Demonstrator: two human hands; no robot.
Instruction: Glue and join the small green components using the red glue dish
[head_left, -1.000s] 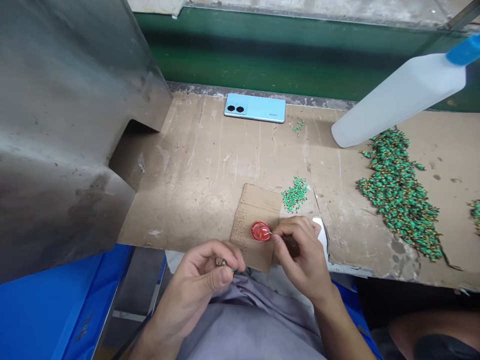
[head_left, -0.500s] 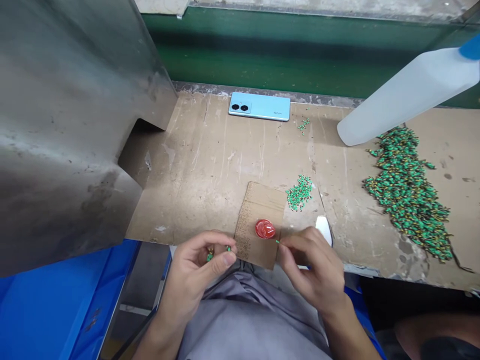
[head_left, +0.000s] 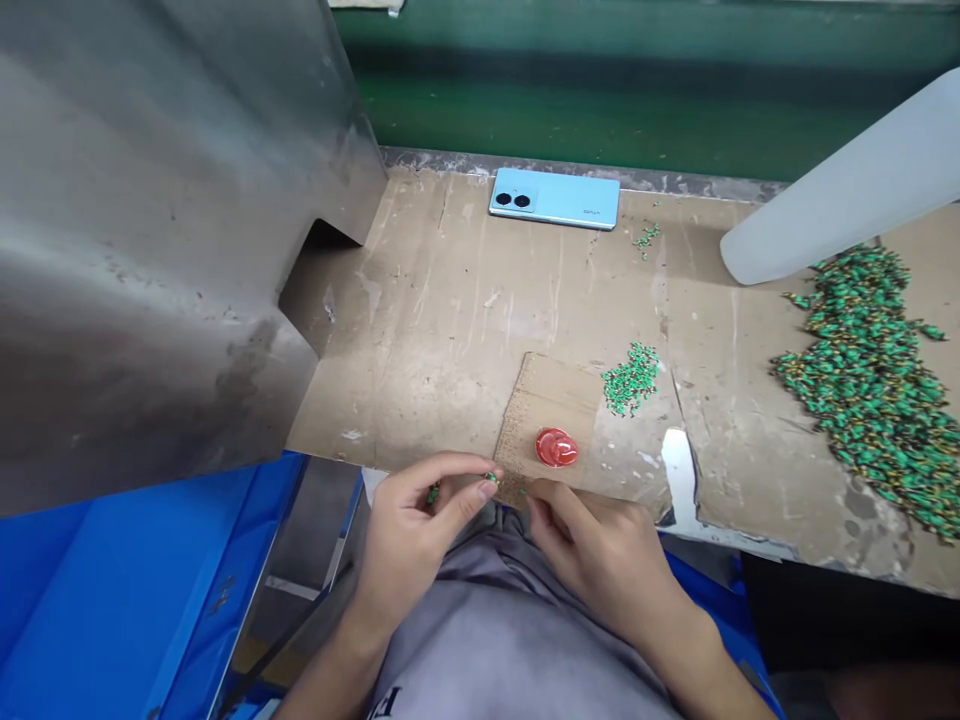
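Now logged: right hand (head_left: 600, 555) has drawn back from the red cap (head_left: 556, 447) on the cardboard scrap (head_left: 551, 400), and meets the left hand (head_left: 420, 520) at the desk (head_left: 450, 330) edge. Left grip pinches a small green piece (head_left: 491, 478); right grip nearly closed, contents cannot be told. Paint-dipping apparently done, joining likely begun.

My fingers (head_left: 484, 488) pinch a green bead (head_left: 491, 477); the cap (head_left: 556, 447) is red, the phone (head_left: 554, 198) light blue, the surface (head_left: 450, 330) scuffed brown, the bin (head_left: 112, 580) blue.
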